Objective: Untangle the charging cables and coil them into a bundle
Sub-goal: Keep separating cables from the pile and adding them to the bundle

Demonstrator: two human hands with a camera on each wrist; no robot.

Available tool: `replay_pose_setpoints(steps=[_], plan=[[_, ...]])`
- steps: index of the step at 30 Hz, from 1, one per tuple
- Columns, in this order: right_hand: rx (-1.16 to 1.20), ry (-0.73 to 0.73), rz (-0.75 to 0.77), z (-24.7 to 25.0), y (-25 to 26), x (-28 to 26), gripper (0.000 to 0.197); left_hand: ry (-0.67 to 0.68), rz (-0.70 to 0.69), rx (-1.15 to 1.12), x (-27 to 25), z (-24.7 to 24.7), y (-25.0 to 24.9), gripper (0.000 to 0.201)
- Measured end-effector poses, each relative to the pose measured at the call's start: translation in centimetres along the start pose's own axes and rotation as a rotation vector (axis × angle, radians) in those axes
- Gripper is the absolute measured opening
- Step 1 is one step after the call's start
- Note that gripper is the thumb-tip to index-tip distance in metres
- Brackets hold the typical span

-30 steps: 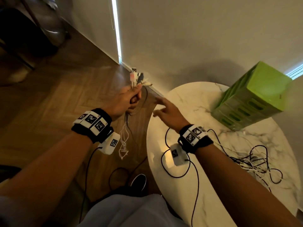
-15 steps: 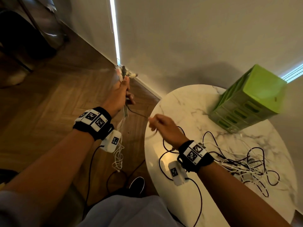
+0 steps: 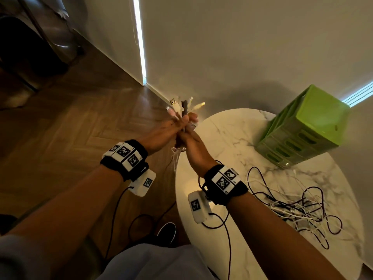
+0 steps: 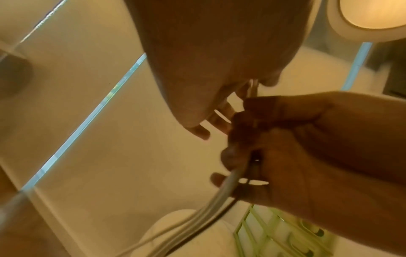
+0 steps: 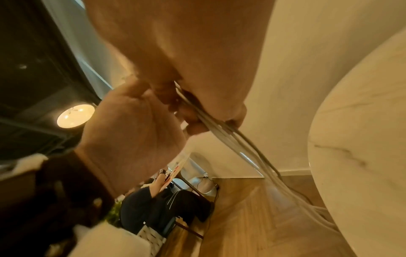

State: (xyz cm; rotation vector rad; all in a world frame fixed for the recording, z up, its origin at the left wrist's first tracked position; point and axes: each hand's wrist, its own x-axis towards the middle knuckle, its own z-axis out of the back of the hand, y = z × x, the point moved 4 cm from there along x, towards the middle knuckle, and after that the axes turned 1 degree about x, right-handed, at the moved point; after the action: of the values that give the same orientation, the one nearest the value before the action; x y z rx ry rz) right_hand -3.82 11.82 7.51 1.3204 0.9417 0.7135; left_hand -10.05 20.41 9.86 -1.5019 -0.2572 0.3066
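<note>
Both hands meet just off the bench's left edge, out over the floor. The left hand [image 3: 161, 134] has its fingers curled round the cables [image 3: 298, 207] just below their plugs [image 3: 181, 107], which fan out above its fist; gathering the plug ends together like this probably gives one fixed starting point for a coil. The right hand [image 3: 191, 144] sits directly beneath it, touching it, fingers wrapped round the same strands a little lower, and the wrist views show several pale strands and a dark one running tight out of that grip. I judge it is placed to strip or guide the strands downward so that they lie parallel. Below the hands a short white loop dangles beside the bench edge. The rest of the cables lies in a loose black-and-white tangle on the bench's [image 3: 232, 138] right side, so most of the untangling looks undone. A green crate [image 3: 314, 126] stands at the far edge, well apart from the hands. Open room lies over the floor to the left and toward the wall; to the right, strands drawn across the bench could drag the tangle or catch on its rim.
</note>
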Motion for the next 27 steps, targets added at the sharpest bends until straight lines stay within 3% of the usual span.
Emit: replay_pose_setpoints(steps=[3, 6, 7, 8, 11, 12, 13, 15, 18, 21, 23, 27], plan=[[0.291, -0.049, -0.091, 1.5, 0.3, -0.7, 0.018, 0.260, 0.081, -0.032, -0.3, -1.1, 3.0, 0.050], [0.483, 0.062, -0.175, 2.4, 1.6, -1.8, 0.019, 0.547, 0.312, 0.536, -0.6, -2.6, 7.5, 0.042], [0.492, 0.091, -0.164, 2.6, 2.3, -2.1, 0.017, 0.547, 0.322, 0.665, 0.0, -2.3, 8.2, 0.039], [0.489, 0.092, -0.142, 3.0, 2.9, -2.4, 0.016, 0.444, 0.294, 0.764, 0.8, -1.4, 8.2, 0.035], [0.413, 0.091, 0.021, 3.8, 3.8, -3.5, 0.036, -0.288, 0.072, 0.850, 3.1, 3.8, 5.8, 0.040], [0.327, 0.096, 0.077, 4.0, 3.8, -3.8, 0.044, -0.450, 0.027, 0.785, 3.3, 4.8, 5.0, 0.044], [0.260, 0.088, 0.110, 4.4, 3.5, -4.1, 0.046, -0.500, 0.015, 0.735, 3.5, 5.1, 4.8, 0.047], [0.167, 0.020, 0.099, 5.5, 2.9, -4.3, 0.036, -0.330, 0.085, 0.753, 3.6, 3.5, 5.9, 0.051], [0.126, -0.097, 0.006, 7.8, 1.7, -4.5, 0.013, 0.164, 0.227, 0.801, 1.8, -1.3, 9.4, 0.058], [0.071, -0.135, -0.062, 9.2, -0.2, -5.4, 0.014, 0.546, 0.292, 0.715, -0.4, -4.7, 11.7, 0.081], [0.038, -0.146, -0.094, 9.7, -1.5, -6.4, 0.017, 0.603, 0.258, 0.568, -0.8, -6.4, 11.5, 0.091], [-0.008, -0.077, -0.116, 10.2, -2.2, -8.8, 0.017, 0.469, 0.037, 0.136, 0.1, -9.9, 7.9, 0.098]])
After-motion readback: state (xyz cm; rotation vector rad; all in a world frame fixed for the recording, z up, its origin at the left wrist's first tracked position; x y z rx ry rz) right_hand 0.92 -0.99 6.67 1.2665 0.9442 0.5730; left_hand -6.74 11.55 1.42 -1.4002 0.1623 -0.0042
